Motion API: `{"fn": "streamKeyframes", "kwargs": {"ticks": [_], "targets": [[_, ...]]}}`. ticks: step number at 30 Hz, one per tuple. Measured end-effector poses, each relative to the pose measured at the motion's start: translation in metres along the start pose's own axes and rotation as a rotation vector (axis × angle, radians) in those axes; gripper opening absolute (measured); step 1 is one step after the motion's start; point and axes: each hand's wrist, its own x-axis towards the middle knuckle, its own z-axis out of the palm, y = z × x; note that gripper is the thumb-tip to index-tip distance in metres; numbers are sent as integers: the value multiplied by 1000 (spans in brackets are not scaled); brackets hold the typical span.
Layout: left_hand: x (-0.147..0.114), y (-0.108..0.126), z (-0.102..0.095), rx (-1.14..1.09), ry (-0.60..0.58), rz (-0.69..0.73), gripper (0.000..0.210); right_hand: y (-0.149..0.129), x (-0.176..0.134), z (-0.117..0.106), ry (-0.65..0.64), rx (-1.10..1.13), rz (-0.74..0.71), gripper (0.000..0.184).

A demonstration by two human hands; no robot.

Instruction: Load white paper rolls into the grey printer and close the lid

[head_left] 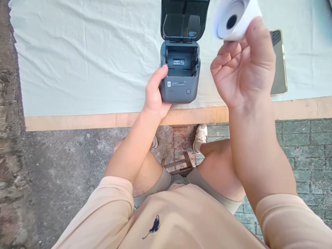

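Observation:
A dark blue-grey label printer [178, 93] is in my left hand [155, 91], with the thumb on its left side and the other fingers hidden behind or below it. Its smoky dark lid [184, 22] stands raised, and the paper bay [181, 62] shows a small printed sticker and no roll inside. A power button and a Bluetooth label are on its front. To the right and higher up, my right hand [243, 65] grips a white paper roll [241, 26] between thumb and fingers. The roll's dark core hole faces left, and its edges are slightly blurred.
A pale cloth [90, 58] with creases covers the table, whose bare wooden edge [77, 122] runs along the front. Behind my right hand lies a phone [279, 65] in a clear case. Below the table are a wooden stool [178, 166], my legs and the paved ground.

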Motion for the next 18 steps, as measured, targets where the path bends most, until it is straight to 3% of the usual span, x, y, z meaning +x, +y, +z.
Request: {"fn": "streamKeyframes", "kwargs": {"ticks": [8, 15, 18], "targets": [[-1, 3, 4, 38, 47, -46, 30, -9, -1, -5, -272, 53, 56, 47], [-1, 2, 2, 40, 9, -14, 31, 3, 2, -10, -220, 38, -117, 66], [-2, 2, 3, 34, -8, -17, 30, 3, -2, -5, -195, 86, -134, 63]]}}
